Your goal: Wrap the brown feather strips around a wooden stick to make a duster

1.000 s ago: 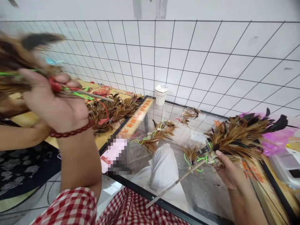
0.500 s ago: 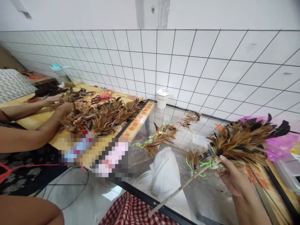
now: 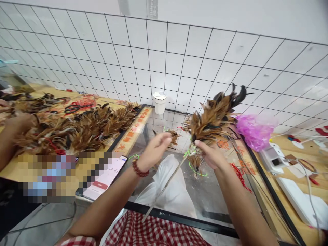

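Observation:
My right hand (image 3: 211, 155) is closed around the base of a feather duster (image 3: 212, 118) with brown and black feathers. Bright green string is tied near its lower end, and its thin stick (image 3: 166, 186) slants down to my lap. To the left, my left hand (image 3: 157, 150) reaches over the glass tabletop with fingers stretched out and nothing visible in it. Just beyond its fingertips lies a small feather bundle (image 3: 175, 138). Another loose bundle (image 3: 196, 162) with green string lies below my right hand.
A lidded white cup (image 3: 160, 102) stands by the tiled wall. On the left table are feather dusters (image 3: 89, 128), scissors (image 3: 73, 108) and a co-worker's hand (image 3: 22, 128). A phone (image 3: 105, 177) lies at the left. Pink plastic (image 3: 255, 131) and a white power strip (image 3: 302, 201) are at right.
My left hand has come into view over the glass. My right hand still grips the duster, which now appears nearer the middle and more upright. The view has turned right.

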`<state>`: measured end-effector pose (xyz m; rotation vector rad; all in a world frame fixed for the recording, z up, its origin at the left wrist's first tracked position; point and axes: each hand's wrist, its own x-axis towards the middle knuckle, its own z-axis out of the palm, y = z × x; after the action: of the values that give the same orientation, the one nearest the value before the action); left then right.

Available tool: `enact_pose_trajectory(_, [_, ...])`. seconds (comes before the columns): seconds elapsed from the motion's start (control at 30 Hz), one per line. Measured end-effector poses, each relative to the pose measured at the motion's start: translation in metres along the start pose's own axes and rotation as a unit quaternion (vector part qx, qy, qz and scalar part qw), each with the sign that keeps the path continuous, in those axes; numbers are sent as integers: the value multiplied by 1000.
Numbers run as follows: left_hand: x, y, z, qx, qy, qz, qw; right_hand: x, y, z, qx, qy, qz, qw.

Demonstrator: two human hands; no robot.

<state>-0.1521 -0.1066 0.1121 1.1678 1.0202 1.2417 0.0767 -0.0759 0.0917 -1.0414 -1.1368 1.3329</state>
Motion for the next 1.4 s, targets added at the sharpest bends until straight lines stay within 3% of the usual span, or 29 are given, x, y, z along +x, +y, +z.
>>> enact_pose_trajectory(0.07, [14, -20, 22, -43, -99, -109, 988, 4, 4, 8, -23, -32, -4, 999])
enact_pose_trajectory(0.13, [21, -31, 34, -107, -181, -200, 957, 6, 8, 13, -48, -55, 0, 997])
enact_pose_trajectory(0.3, [28, -39, 36, -230, -239, -286, 899, 9, 14, 16, -79, -90, 55, 991])
enact_pose_trajectory(0.37, [31, -42, 35, -238, -230, -293, 897, 12, 16, 14, -48, -86, 94, 991])
enact_pose_trajectory(0.47, [34, -48, 37, -241, -172, -268, 917, 18, 21, 8, 99, -71, 143, 982])
enact_pose_trajectory(0.57, [35, -54, 43, -260, -122, -250, 925, 19, 27, 8, 203, -64, 145, 966])
enact_pose_trajectory(0.7, [35, -59, 51, -244, -77, -229, 939, 15, 33, 18, 99, -40, 88, 990])
enact_pose_trajectory(0.8, [38, -58, 52, -244, -80, -236, 937, 12, 32, 22, 16, -25, 40, 999])
enact_pose_trajectory(1.0, [42, -62, 44, -220, -108, -263, 933, 19, 32, 16, 60, 34, 41, 997])
enact_pose_trajectory(1.1, [41, -66, 43, -201, -98, -251, 942, 21, 39, 16, 12, 69, -6, 998])
enact_pose_trajectory(1.23, [40, -67, 46, -198, -90, -236, 947, 19, 49, 17, -74, 72, -60, 993])
enact_pose_trajectory(1.4, [39, -67, 52, -154, -75, -205, 964, 19, 53, 21, -70, 27, -42, 996])
